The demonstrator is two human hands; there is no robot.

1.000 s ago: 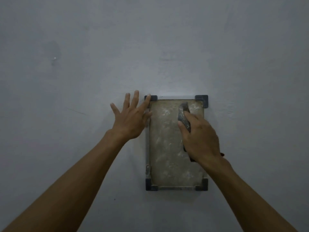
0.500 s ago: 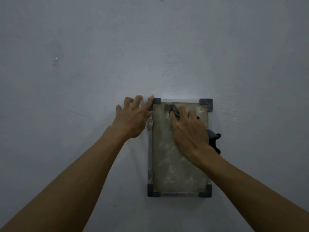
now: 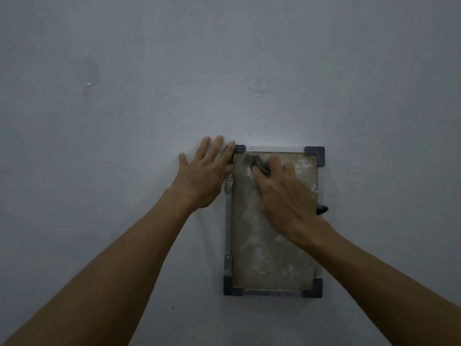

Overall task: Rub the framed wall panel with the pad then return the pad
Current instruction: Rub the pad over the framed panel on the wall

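A framed wall panel [image 3: 269, 255] hangs on the grey wall, a dull mottled rectangle with a pale rim and dark corner pieces. My right hand [image 3: 287, 198] presses a dark pad [image 3: 258, 163] against the panel's upper left area; most of the pad is hidden under my fingers, and a dark end sticks out at the panel's right edge. My left hand [image 3: 204, 176] lies flat on the wall beside the panel, fingers spread, its fingertips touching the top left corner piece.
The plain grey wall [image 3: 149, 83] fills the view, with a small chip at upper left. Two small metal brackets [image 3: 228, 187] sit on the panel's left rim.
My right hand has slid the pad from the panel's upper middle to its upper left corner. My left hand has stayed beside the top left corner.
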